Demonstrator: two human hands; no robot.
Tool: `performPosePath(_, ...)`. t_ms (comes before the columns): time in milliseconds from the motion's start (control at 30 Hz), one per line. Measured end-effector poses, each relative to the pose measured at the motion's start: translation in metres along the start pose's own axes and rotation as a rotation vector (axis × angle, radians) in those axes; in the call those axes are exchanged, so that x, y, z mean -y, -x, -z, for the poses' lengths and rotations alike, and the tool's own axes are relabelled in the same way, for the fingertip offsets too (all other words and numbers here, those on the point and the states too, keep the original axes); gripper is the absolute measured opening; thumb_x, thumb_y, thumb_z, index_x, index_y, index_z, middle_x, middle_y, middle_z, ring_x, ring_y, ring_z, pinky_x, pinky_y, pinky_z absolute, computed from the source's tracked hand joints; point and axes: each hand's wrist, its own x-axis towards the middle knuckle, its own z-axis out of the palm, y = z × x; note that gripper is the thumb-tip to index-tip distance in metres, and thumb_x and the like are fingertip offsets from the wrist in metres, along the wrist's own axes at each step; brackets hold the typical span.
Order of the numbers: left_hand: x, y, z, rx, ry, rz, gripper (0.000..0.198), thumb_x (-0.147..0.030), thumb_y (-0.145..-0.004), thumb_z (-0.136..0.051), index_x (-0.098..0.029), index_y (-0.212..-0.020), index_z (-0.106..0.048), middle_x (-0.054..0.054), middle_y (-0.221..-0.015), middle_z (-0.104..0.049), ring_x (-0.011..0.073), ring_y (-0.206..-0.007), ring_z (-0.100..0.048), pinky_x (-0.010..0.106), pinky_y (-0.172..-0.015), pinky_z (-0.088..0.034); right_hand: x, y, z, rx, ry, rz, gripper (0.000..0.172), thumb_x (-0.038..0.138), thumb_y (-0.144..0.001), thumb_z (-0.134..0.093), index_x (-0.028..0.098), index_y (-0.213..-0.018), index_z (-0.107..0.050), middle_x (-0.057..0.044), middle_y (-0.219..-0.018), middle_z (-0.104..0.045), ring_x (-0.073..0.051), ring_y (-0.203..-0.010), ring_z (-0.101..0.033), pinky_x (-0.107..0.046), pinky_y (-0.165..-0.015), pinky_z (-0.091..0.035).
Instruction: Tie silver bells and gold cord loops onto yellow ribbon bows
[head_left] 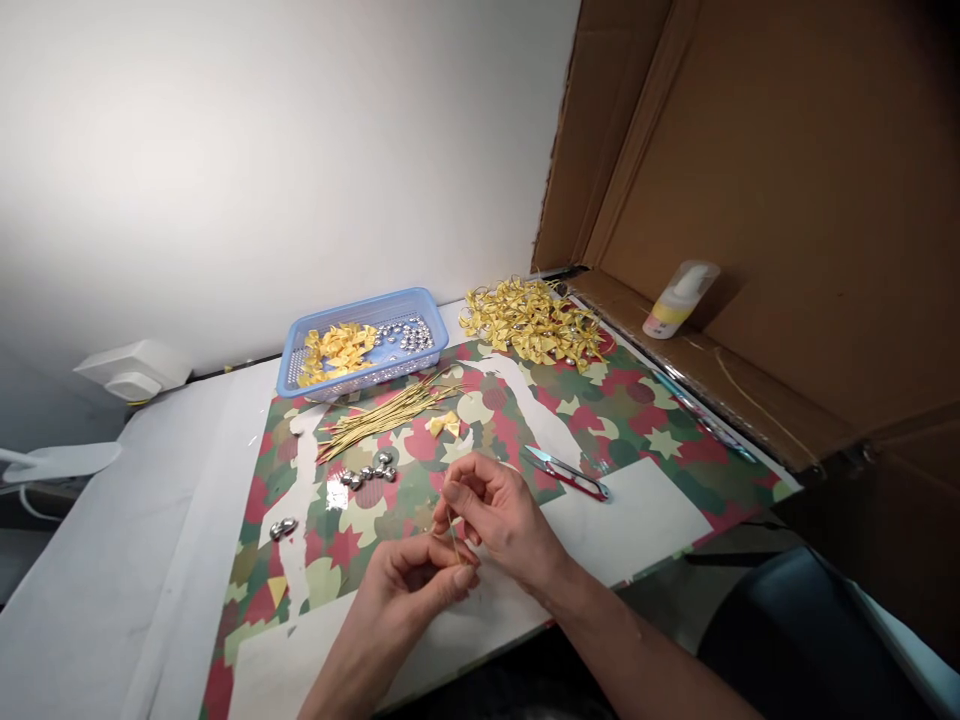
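My left hand [420, 585] and my right hand [491, 510] pinch a thin yellow cord [454, 535] between them, low over the front of the table. The cord runs from the right fingertips down to the left ones; its ends are hidden by my fingers. Beyond my hands lies a single yellow bow [445, 425]. A bundle of yellow cords [390, 412] is spread behind it to the left. Several silver bells [369, 472] sit in a cluster left of my right hand, with a few more silver bells [283, 528] farther left. Thread snips [566, 472] lie right of my right hand.
A blue basket [360, 378] at the back holds yellow bows and silver bells. A heap of yellow bows with cords [532, 320] lies right of it. A bottle [679, 300] stands by the cardboard wall [787, 200]. White paper [637, 520] covers the table's front.
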Motion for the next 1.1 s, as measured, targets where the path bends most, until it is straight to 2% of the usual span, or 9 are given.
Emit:
performPosePath(133, 0.007, -0.001, 0.001, -0.059, 0.006, -0.012, 0.015, -0.032, -0.075, -0.085, -0.019, -0.068, -0.082, 0.007, -0.077, -0.078, 0.0223, -0.076, -0.067, 0.028, -0.067, -0.052, -0.003, -0.001, -0.001, -0.001, 0.012, 0.023, 0.036, 0.053, -0.087, -0.075, 0.02, -0.082, -0.061, 0.002, -0.064, -0.069, -0.009, -0.053, -0.059, -0.018, -0.049, -0.044)
performPosePath(267, 0.014, -0.004, 0.001, -0.113, 0.003, -0.04, 0.018, -0.03, -0.074, -0.087, -0.018, -0.064, -0.078, 0.005, -0.072, -0.075, 0.0194, -0.069, -0.063, 0.027, -0.063, -0.05, -0.001, 0.001, -0.002, 0.003, -0.028, 0.001, 0.037, 0.056, -0.088, -0.072, 0.021, -0.085, -0.059, 0.003, -0.065, -0.069, -0.011, -0.054, -0.065, -0.017, -0.045, -0.042)
performPosePath(467, 0.013, -0.004, -0.002, -0.144, -0.033, -0.11, 0.031, -0.036, -0.081, -0.082, -0.017, -0.059, -0.072, -0.001, -0.059, -0.06, 0.0144, -0.06, -0.052, 0.023, -0.056, -0.042, 0.008, 0.007, -0.006, 0.048, -0.058, -0.027, 0.038, 0.055, -0.084, -0.077, 0.02, -0.086, -0.062, 0.003, -0.066, -0.07, -0.014, -0.057, -0.072, -0.022, -0.055, -0.056)
performPosePath(633, 0.004, 0.002, -0.002, -0.079, -0.055, -0.113, 0.025, -0.04, -0.086, -0.079, -0.016, -0.078, -0.084, 0.006, -0.075, -0.075, 0.0218, -0.075, -0.064, 0.029, -0.071, -0.053, 0.009, 0.005, -0.002, 0.003, -0.119, -0.047, 0.035, 0.054, -0.087, -0.074, 0.022, -0.09, -0.058, 0.005, -0.068, -0.067, -0.012, -0.055, -0.068, -0.019, -0.049, -0.053)
performPosePath(900, 0.01, 0.003, -0.001, -0.169, -0.01, -0.113, 0.015, -0.031, -0.078, -0.086, -0.018, -0.071, -0.083, 0.007, -0.08, -0.077, 0.0229, -0.081, -0.067, 0.03, -0.076, -0.053, 0.008, 0.007, -0.002, 0.025, -0.116, -0.036, 0.034, 0.052, -0.089, -0.071, 0.022, -0.091, -0.056, 0.005, -0.068, -0.064, -0.01, -0.055, -0.065, -0.021, -0.053, -0.053)
performPosePath(1000, 0.011, 0.004, -0.003, -0.198, -0.009, -0.127, 0.015, -0.03, -0.076, -0.087, -0.018, -0.068, -0.081, 0.006, -0.074, -0.076, 0.0227, -0.077, -0.067, 0.031, -0.073, -0.053, 0.007, 0.006, -0.001, 0.04, -0.042, -0.001, 0.028, 0.049, -0.093, -0.065, 0.023, -0.091, -0.058, 0.005, -0.069, -0.064, -0.012, -0.057, -0.066, -0.023, -0.055, -0.054)
performPosePath(1100, 0.007, 0.004, -0.003, -0.216, -0.016, -0.161, 0.015, -0.028, -0.074, -0.088, -0.019, -0.065, -0.08, 0.006, -0.074, -0.076, 0.0231, -0.08, -0.068, 0.031, -0.076, -0.055, 0.005, 0.007, 0.003, 0.06, 0.11, 0.063, 0.017, 0.037, -0.095, -0.062, 0.021, -0.092, -0.067, 0.002, -0.071, -0.067, -0.015, -0.065, -0.069, -0.026, -0.06, -0.057)
